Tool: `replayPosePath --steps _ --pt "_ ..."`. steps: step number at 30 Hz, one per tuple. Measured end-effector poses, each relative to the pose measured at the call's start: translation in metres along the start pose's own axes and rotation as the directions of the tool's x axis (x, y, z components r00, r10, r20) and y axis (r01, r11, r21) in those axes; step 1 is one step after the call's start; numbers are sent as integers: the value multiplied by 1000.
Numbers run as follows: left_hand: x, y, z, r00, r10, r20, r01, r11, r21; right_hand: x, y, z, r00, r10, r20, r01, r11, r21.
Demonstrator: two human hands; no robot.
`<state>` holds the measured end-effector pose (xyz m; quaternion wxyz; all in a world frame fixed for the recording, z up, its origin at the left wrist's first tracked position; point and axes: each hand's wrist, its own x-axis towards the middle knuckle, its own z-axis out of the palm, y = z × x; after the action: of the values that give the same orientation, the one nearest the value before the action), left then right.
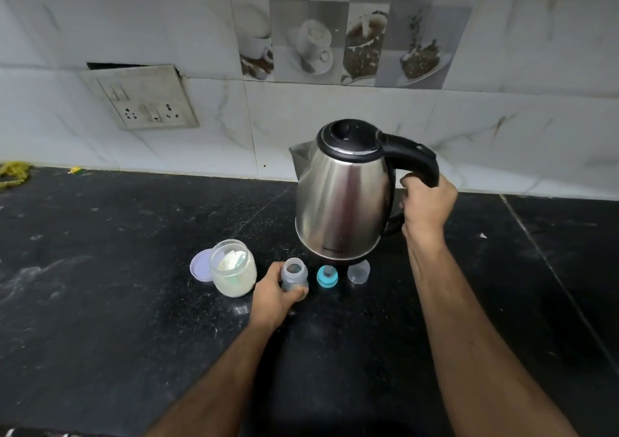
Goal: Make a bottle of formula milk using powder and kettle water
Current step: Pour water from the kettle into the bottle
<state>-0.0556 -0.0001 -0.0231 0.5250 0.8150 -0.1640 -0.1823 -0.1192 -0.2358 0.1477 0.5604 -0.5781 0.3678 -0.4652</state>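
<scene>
Head view: right hand [427, 207] grips kettle [341, 199] handle; left hand [273, 297] curled round open bottle [294, 274] on counter [100, 269].

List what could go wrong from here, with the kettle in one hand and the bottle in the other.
1. The left hand grips the baby bottle just below its narrow open mouth, so kettle water that misses could run onto the fingers.
2. The right hand holds the steel kettle by its handle, spout facing away from the bottle, so it needs turning first.
3. The teal teat ring and clear cap stand close by and could be knocked.
</scene>
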Motion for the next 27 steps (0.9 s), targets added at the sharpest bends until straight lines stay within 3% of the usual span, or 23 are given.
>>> replayPosePath --steps 13,27 --pt "-24 -6 -19 992 33 125 -11 985 -173 -77 37 -89 996 -20 -82 13 996 -84" --pt "-49 4 -34 978 59 200 -10 971 -238 -103 44 -112 998 -56 -38 51 990 -129"
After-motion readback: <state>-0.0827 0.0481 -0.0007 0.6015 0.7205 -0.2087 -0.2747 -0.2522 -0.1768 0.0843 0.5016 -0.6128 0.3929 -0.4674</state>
